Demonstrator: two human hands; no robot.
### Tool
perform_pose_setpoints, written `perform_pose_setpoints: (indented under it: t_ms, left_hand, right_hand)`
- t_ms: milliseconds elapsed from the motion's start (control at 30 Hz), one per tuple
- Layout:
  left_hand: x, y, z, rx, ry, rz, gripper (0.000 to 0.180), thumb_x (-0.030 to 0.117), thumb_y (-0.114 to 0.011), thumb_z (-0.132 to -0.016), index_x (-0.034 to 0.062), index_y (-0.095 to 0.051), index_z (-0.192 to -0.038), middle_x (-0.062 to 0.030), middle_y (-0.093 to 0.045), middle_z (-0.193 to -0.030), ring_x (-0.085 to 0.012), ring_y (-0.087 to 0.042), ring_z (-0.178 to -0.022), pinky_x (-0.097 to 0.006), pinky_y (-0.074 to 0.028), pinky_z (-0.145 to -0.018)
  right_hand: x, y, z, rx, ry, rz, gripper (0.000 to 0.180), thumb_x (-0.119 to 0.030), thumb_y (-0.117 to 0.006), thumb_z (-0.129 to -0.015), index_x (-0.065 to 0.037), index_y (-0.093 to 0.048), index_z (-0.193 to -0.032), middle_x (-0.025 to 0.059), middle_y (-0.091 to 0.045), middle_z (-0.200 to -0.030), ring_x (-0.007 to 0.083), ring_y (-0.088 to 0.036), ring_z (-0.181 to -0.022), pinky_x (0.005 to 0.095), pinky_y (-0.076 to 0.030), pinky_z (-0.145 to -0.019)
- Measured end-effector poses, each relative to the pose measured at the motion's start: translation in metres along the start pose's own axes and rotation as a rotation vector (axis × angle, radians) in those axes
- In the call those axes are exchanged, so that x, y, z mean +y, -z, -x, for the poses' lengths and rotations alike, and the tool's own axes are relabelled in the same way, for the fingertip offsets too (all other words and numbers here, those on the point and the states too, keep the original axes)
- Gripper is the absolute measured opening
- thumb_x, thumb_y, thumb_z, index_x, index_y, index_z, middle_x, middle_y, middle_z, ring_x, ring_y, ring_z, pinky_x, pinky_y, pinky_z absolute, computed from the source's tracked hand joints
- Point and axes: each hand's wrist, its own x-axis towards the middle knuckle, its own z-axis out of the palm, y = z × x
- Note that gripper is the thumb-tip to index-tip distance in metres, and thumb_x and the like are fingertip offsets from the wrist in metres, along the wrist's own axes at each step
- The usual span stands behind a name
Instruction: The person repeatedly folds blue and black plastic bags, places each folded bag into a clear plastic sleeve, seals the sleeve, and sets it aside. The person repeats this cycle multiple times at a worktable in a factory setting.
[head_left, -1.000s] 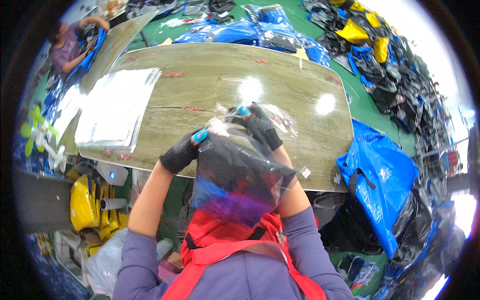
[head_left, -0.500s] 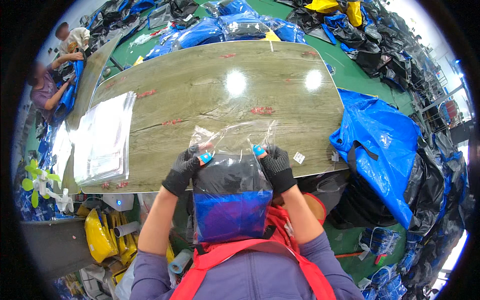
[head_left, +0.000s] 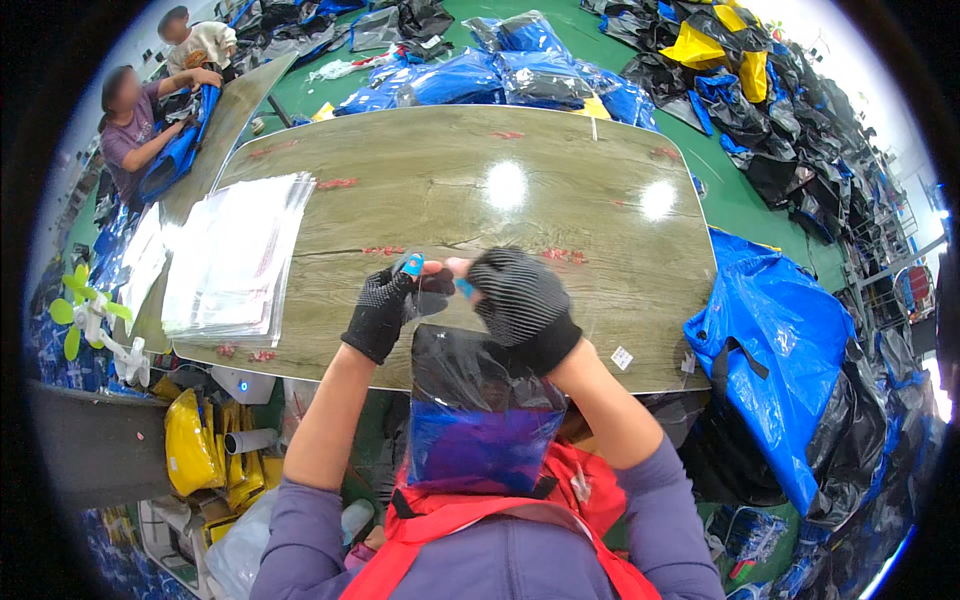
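Note:
A clear plastic bag packed with folded black and blue sheeting stands upright at the table's near edge, against my red apron. My left hand, in a black fingerless glove with a blue thumb cover, pinches the bag's loose clear top. My right hand, gloved likewise and blurred, is closed above the bag, its fingertips meeting those of my left. Its palm side is hidden, and the film between the hands is hard to make out.
A stack of clear flat bags lies on the wooden table at left. A small white label is near the right edge. Blue and black sheeting piles beside the table. Two people work at a table at far left.
My hands have come together from the bag's two top corners, the right one moving left across its top. The view has shifted slightly, so the table sits lower and further right.

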Motion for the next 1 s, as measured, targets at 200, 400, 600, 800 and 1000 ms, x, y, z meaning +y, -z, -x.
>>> perform_pose_setpoints:
  t_ms: [200,400,600,800,1000]
  left_hand:
    - [0.018,-0.004,0.010,-0.089,-0.076,-0.152,0.036,0.023,-0.062,-0.091,-0.0034,-0.062,-0.115,-0.0083,-0.067,-0.103,-0.0143,-0.063,-0.093,-0.029,-0.049,-0.086]
    - [0.028,0.000,0.016,-0.195,-0.074,-0.331,0.032,0.021,-0.061,-0.092,-0.0015,-0.063,-0.116,-0.0086,-0.068,-0.105,-0.0152,-0.064,-0.095,-0.030,-0.050,-0.087]
    - [0.028,0.006,0.017,-0.045,-0.001,-0.046,0.039,0.036,-0.051,-0.097,0.0014,-0.064,-0.109,-0.0134,-0.068,-0.105,-0.0219,-0.067,-0.095,-0.032,-0.054,-0.078]
    - [0.062,0.002,0.015,-0.091,0.043,-0.483,0.042,0.039,-0.050,-0.096,0.0036,-0.064,-0.113,-0.0092,-0.070,-0.098,-0.0101,-0.060,-0.070,-0.024,-0.046,-0.059]
    - [0.034,0.024,0.063,-0.332,-0.097,-0.269,0.048,0.043,-0.052,-0.094,0.0014,-0.063,-0.115,-0.0201,-0.047,-0.139,-0.0335,-0.050,-0.124,-0.046,-0.035,-0.106]
  right_hand:
    - [0.019,-0.030,-0.028,-0.151,0.185,0.119,0.024,-0.016,-0.061,-0.079,-0.011,-0.066,-0.101,0.0125,-0.062,-0.086,0.0294,-0.061,-0.085,0.0426,-0.052,-0.067]
    - [0.033,0.006,-0.050,-0.279,0.006,0.420,0.011,-0.017,-0.056,-0.082,-0.010,-0.064,-0.087,0.0112,-0.065,-0.076,0.0301,-0.063,-0.067,0.0418,-0.052,-0.059]
    - [0.106,0.147,-0.028,0.969,-0.657,-0.692,0.018,-0.019,-0.054,-0.091,-0.003,-0.059,-0.096,0.0124,-0.062,-0.077,0.0229,-0.060,-0.058,0.0377,-0.051,-0.055]
    - [0.110,0.036,0.084,-0.091,-0.815,-1.001,0.034,-0.028,-0.058,-0.094,-0.008,-0.058,-0.122,0.0076,-0.066,-0.091,0.0126,-0.052,-0.047,0.0271,-0.042,-0.043]
    - [0.052,0.054,0.119,-0.140,-0.372,-1.024,0.042,-0.032,-0.063,-0.090,-0.006,-0.060,-0.123,0.0147,-0.057,-0.129,0.0293,-0.056,-0.118,0.0410,-0.045,-0.099]
